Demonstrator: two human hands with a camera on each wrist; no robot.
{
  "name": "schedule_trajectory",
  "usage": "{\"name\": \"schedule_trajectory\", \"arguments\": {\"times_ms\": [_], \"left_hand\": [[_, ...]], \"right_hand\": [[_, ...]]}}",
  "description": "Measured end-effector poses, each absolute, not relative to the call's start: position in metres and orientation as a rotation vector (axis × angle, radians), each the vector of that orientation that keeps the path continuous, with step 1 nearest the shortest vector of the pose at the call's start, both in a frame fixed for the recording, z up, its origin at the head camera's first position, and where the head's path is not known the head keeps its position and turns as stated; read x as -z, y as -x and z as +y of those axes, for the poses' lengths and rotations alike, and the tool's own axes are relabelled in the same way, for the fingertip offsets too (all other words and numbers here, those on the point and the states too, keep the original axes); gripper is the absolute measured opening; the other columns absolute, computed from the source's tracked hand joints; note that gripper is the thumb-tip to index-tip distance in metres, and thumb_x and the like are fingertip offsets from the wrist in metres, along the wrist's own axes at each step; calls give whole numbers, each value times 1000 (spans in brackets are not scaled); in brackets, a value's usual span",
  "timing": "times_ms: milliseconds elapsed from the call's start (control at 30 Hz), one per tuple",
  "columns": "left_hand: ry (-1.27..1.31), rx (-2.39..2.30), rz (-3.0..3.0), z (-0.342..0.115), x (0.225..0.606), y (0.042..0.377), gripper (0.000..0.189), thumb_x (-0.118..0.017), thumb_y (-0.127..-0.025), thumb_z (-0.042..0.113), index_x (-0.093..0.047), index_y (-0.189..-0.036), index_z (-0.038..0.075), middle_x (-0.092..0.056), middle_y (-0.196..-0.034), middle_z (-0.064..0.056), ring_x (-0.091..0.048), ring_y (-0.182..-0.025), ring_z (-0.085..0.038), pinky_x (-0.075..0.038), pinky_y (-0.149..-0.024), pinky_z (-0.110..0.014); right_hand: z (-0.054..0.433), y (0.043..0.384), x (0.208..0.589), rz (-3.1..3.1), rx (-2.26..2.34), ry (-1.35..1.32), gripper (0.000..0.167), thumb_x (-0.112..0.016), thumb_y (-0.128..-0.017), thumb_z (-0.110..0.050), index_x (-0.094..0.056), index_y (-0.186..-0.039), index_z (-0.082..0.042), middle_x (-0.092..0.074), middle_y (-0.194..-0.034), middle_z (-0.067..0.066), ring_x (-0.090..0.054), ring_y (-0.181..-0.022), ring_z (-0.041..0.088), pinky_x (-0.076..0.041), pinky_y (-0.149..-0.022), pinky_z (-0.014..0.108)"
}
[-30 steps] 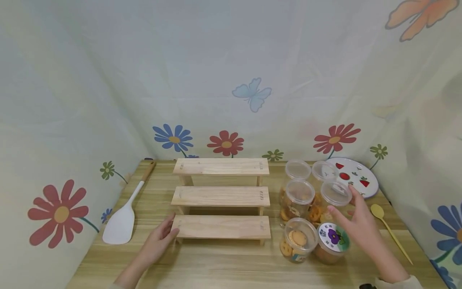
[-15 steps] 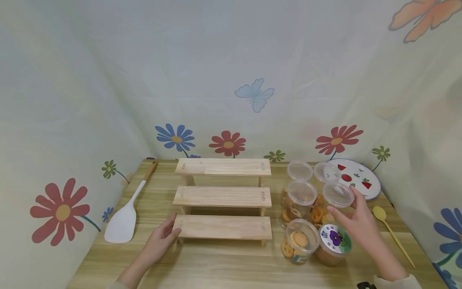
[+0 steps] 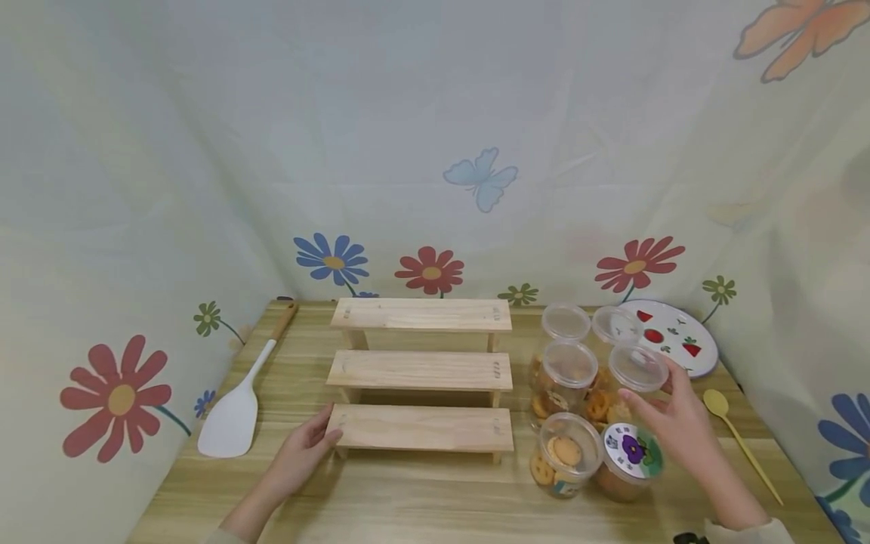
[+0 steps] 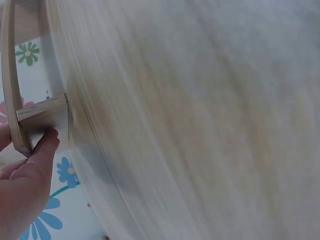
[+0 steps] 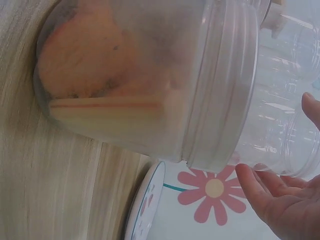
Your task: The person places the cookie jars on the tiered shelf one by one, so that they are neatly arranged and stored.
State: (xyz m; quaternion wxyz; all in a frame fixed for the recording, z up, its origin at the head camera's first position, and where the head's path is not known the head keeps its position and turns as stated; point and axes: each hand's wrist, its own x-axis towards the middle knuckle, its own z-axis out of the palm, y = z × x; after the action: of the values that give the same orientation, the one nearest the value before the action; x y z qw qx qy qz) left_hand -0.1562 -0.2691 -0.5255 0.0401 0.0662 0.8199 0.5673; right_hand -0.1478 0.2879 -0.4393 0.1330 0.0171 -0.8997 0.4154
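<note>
My right hand [image 3: 651, 384] curls round a clear lidded cookie jar [image 3: 637, 368] in the middle of a cluster of jars, thumb in front and fingers at its right side. In the right wrist view the fingertips [image 5: 246, 174] touch that jar [image 5: 285, 115] just past its lid, with the palm apart from it. My left hand [image 3: 325, 427] rests with relaxed fingers against the left end of the lowest step of a three-step wooden shelf [image 3: 421, 370]. Its thumb [image 4: 46, 142] touches the step's leg [image 4: 47, 115].
Several more cookie jars stand around the held one, among them a tilted one [image 3: 564, 461] and one with a purple flower lid [image 3: 630, 453]. A fruit-print plate [image 3: 680, 336] and yellow spoon [image 3: 737, 442] lie right, a white spatula [image 3: 234, 412] left. Flowered cloth walls the table.
My right hand has moved in toward the clear jar and its fingers have come round it. The left hand has stayed at the shelf's end.
</note>
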Motion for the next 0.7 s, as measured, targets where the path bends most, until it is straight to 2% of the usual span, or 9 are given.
{"name": "schedule_trajectory", "arguments": {"times_ms": [33,233,333,433,567,700], "left_hand": [[-204,-1735,2506,-269,525,156,66,-60,-97,20,-28,-144,-12,-27,-149,-26,-37,-131,-37,-38,-102,-33],[-212,-1724,2497,-270,524,157,66,-59,-98,21,-27,-144,-13,-25,-150,-26,-35,-132,-36,-37,-102,-33],[-214,-1715,2510,-270,524,159,65,-59,-98,20,-28,-143,-13,-25,-150,-27,-34,-132,-37,-37,-103,-34],[-207,-1713,2526,-269,524,159,65,-60,-97,20,-29,-143,-14,-27,-149,-27,-36,-132,-38,-37,-102,-35],[-196,-1724,2531,-269,526,159,64,-61,-97,18,-30,-142,-14,-28,-148,-28,-37,-130,-38,-38,-102,-34],[-191,-1738,2522,-269,528,158,64,-61,-97,18,-30,-143,-13,-29,-147,-28,-39,-130,-38,-40,-101,-32]], "right_hand": [[288,148,440,-2610,-1204,-49,84,-70,-90,-32,-20,-147,3,-42,-130,33,-47,-113,48,-53,-80,42],[288,147,438,-2598,-1191,-58,83,-72,-89,-30,-21,-146,4,-43,-129,33,-48,-111,48,-53,-80,44],[289,147,434,-2592,-1214,-56,83,-71,-89,-30,-22,-146,4,-43,-129,32,-48,-112,48,-54,-80,40],[292,147,431,-2579,-1249,-59,82,-71,-89,-29,-21,-145,6,-43,-129,32,-46,-114,48,-54,-78,21],[294,146,427,-2542,-1268,-68,80,-71,-89,-25,-22,-144,6,-42,-129,31,-44,-114,47,-44,-75,3],[296,144,421,-2556,-1220,-34,84,-72,-88,-28,-21,-146,5,-43,-128,32,-45,-113,47,-44,-71,2]]}}
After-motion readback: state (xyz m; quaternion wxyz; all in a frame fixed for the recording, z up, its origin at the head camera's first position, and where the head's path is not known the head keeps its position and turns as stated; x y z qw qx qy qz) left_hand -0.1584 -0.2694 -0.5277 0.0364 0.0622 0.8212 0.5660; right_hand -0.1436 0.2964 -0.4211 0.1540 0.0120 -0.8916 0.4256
